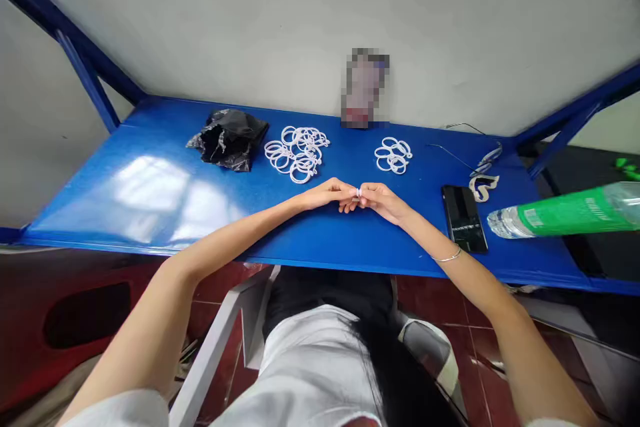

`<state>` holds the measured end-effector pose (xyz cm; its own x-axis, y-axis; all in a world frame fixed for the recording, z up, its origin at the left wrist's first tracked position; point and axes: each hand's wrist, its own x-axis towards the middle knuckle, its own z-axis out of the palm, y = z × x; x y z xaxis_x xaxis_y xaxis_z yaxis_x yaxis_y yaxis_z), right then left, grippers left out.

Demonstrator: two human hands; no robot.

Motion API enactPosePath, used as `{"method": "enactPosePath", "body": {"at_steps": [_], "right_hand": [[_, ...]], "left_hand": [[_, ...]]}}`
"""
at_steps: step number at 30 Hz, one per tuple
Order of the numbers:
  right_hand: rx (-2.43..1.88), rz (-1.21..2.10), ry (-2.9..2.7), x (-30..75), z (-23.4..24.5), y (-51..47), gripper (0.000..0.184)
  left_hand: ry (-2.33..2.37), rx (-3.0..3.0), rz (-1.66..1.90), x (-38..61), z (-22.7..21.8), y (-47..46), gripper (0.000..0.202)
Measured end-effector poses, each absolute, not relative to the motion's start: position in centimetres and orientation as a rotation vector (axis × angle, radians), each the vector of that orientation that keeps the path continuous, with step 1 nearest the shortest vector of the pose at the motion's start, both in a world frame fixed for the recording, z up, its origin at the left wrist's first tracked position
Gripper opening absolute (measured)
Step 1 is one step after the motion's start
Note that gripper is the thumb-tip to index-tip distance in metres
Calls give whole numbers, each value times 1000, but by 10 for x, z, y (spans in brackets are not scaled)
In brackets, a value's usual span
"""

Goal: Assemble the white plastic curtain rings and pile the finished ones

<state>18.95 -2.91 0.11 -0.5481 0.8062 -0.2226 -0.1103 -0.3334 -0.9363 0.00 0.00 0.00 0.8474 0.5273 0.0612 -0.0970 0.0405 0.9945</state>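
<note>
My left hand (pixel 327 195) and my right hand (pixel 381 200) meet fingertip to fingertip over the middle of the blue table (pixel 150 193). Both pinch a small white ring (pixel 359 193) between them. Behind my left hand lies a large heap of white plastic rings (pixel 297 152). A smaller heap of white rings (pixel 393 155) lies behind my right hand. A thin bracelet circles my right wrist.
A crumpled black plastic bag (pixel 229 138) sits at the back left. A black phone (pixel 464 218), a white heart-shaped piece (pixel 483 186) and glasses (pixel 487 159) lie to the right. A green-labelled water bottle (pixel 565 215) lies on its side at the right edge.
</note>
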Motion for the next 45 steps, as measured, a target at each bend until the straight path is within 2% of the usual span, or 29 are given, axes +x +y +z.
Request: {"method": "enactPosePath", "body": {"at_steps": [23,45], "right_hand": [[-928,1968,-1409,194,8,-29,38],[-960,1926,-1360,193,5,-29,40]], "left_hand": [[315,1482,415,-4,-1,1,48],[420,1495,463,-1,0,-3,53]]}}
